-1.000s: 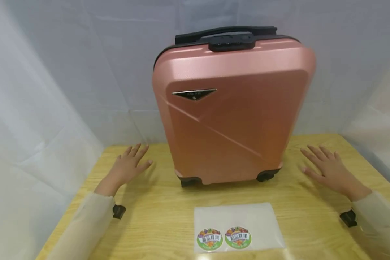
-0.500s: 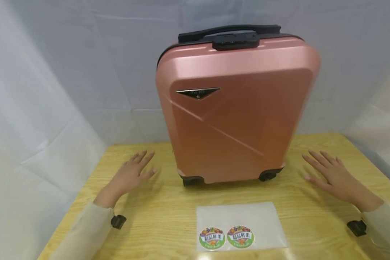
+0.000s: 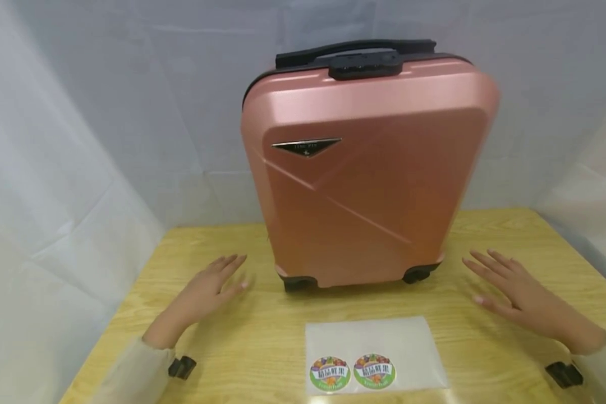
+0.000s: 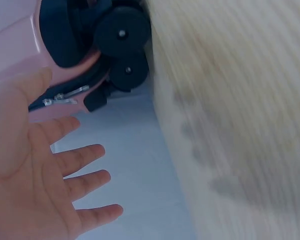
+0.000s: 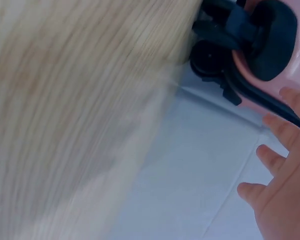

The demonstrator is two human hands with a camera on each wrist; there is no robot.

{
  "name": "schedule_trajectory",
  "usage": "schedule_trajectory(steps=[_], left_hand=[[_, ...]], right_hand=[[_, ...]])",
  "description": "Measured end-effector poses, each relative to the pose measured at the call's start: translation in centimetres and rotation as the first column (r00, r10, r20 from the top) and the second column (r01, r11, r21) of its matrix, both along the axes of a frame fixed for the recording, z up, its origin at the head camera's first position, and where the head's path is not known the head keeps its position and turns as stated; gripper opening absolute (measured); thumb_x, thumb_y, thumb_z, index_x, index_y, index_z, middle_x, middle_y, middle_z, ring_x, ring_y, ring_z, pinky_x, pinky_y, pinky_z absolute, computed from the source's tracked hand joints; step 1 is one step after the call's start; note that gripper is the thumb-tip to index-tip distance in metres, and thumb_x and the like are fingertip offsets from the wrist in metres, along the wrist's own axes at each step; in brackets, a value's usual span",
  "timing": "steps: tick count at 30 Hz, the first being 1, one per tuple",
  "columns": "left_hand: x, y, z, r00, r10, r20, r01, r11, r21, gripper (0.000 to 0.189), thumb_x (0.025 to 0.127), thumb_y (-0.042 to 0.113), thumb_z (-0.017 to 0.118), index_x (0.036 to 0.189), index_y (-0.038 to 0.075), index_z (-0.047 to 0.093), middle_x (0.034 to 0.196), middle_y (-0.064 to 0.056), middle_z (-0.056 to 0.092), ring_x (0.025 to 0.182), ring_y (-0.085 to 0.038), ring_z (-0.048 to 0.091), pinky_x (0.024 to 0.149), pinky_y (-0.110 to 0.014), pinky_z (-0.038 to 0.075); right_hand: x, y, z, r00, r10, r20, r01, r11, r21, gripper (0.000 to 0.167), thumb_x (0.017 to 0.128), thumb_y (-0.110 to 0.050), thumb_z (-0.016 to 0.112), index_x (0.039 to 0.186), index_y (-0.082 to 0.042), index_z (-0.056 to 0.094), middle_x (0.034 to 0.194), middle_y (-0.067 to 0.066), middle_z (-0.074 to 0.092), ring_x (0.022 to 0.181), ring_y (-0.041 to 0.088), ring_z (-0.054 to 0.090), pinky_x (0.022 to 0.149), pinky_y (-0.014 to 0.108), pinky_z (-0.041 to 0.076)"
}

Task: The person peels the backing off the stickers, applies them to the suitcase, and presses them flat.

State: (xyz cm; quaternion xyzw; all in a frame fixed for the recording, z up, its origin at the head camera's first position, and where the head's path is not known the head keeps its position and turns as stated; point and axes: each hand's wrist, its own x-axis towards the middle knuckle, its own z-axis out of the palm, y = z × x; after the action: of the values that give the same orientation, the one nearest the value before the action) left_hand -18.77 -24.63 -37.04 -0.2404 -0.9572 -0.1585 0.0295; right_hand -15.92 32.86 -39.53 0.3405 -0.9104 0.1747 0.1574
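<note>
A pink hard-shell suitcase (image 3: 368,185) stands upright on the wooden table, its black top handle (image 3: 356,49) folded down at the top. To its left my left hand (image 3: 202,292) hovers over the tabletop, fingers spread and holding nothing. My right hand (image 3: 527,297) is on the opposite side, also spread and apart from the suitcase. Between the hands, nearer the front, lies a pale sheet (image 3: 373,336) bearing two round fruit stickers (image 3: 330,373). The left wrist view shows black wheels (image 4: 122,32) and zipper pulls (image 4: 67,96) beyond the palm.
The wooden table (image 3: 242,365) carries the suitcase and the sheet. White cloth (image 3: 81,168) hangs behind and along both sides. A black wrist device (image 3: 182,367) sits on the left cuff, another wrist device (image 3: 564,374) on the right.
Both hands have drawn back toward the table's front, staying spread. The suitcase and sheet appear slightly farther right as the head view shifts; they have not been touched.
</note>
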Motion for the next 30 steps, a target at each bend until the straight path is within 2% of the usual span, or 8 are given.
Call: schedule_trajectory(steps=[4, 8, 15, 20, 25, 30], left_hand=[[0.6, 0.5, -0.4, 1.0, -0.016, 0.008, 0.015, 1.0, 0.026, 0.061, 0.096, 0.039, 0.05, 0.145, 0.006, 0.034, 0.145, -0.024, 0.036, 0.129, -0.048, 0.035, 0.102, -0.063, 0.031], [1.1, 1.0, -0.7, 0.999, -0.03, 0.011, 0.03, 0.999, 0.039, 0.061, 0.096, 0.037, 0.052, 0.145, 0.007, 0.035, 0.144, -0.023, 0.038, 0.127, -0.045, 0.039, 0.103, -0.06, 0.032], [2.2, 1.6, -1.3, 0.998, -0.068, 0.011, 0.067, 0.995, 0.079, 0.057, 0.096, 0.037, 0.052, 0.141, 0.004, 0.041, 0.141, -0.02, 0.044, 0.127, -0.04, 0.043, 0.104, -0.056, 0.033], [3.0, 2.5, -1.8, 0.993, -0.12, 0.013, 0.118, 0.988, 0.1, 0.055, 0.096, 0.038, 0.051, 0.14, 0.005, 0.043, 0.14, -0.015, 0.047, 0.127, -0.035, 0.044, 0.104, -0.052, 0.035], [3.5, 3.3, -1.9, 0.989, -0.14, 0.037, 0.135, 0.984, 0.115, 0.055, 0.097, 0.039, 0.05, 0.14, 0.006, 0.043, 0.14, -0.015, 0.047, 0.128, -0.034, 0.044, 0.105, -0.051, 0.035], [3.8, 3.9, -2.1, 0.982, -0.177, 0.063, 0.168, 0.978, 0.127, 0.056, 0.096, 0.039, 0.051, 0.139, 0.004, 0.044, 0.14, -0.015, 0.047, 0.127, -0.035, 0.045, 0.105, -0.051, 0.035]], right_hand=[[0.8, -0.7, 0.3, 1.0, 0.026, -0.01, -0.026, 0.999, 0.027, 0.07, 0.084, -0.022, 0.07, 0.145, -0.01, 0.037, 0.152, 0.009, 0.029, 0.143, 0.016, 0.01, 0.114, 0.022, 0.001], [1.6, -1.8, 0.7, 0.998, 0.059, -0.026, -0.058, 0.997, 0.048, 0.072, 0.082, -0.023, 0.072, 0.144, -0.01, 0.038, 0.152, 0.006, 0.031, 0.142, 0.011, 0.01, 0.111, 0.015, 0.003], [2.3, -3.9, 0.9, 0.984, 0.163, -0.076, -0.159, 0.985, 0.066, 0.069, 0.083, -0.027, 0.071, 0.142, -0.007, 0.041, 0.151, -0.002, 0.031, 0.142, 0.008, 0.014, 0.113, 0.015, 0.005], [2.4, -5.2, 0.8, 0.973, 0.209, -0.093, -0.204, 0.977, 0.061, 0.065, 0.086, -0.032, 0.067, 0.141, -0.006, 0.042, 0.149, 0.002, 0.037, 0.142, 0.009, 0.016, 0.115, 0.02, 0.006], [2.4, -6.5, 0.8, 0.965, 0.246, -0.091, -0.244, 0.969, 0.04, 0.067, 0.085, -0.03, 0.069, 0.141, -0.006, 0.043, 0.145, 0.011, 0.042, 0.141, 0.012, 0.021, 0.114, 0.019, 0.008], [2.2, -7.5, 0.7, 0.953, 0.282, -0.108, -0.277, 0.959, 0.056, 0.065, 0.086, -0.034, 0.066, 0.14, -0.006, 0.043, 0.144, 0.012, 0.043, 0.139, 0.017, 0.026, 0.115, 0.021, 0.009]])
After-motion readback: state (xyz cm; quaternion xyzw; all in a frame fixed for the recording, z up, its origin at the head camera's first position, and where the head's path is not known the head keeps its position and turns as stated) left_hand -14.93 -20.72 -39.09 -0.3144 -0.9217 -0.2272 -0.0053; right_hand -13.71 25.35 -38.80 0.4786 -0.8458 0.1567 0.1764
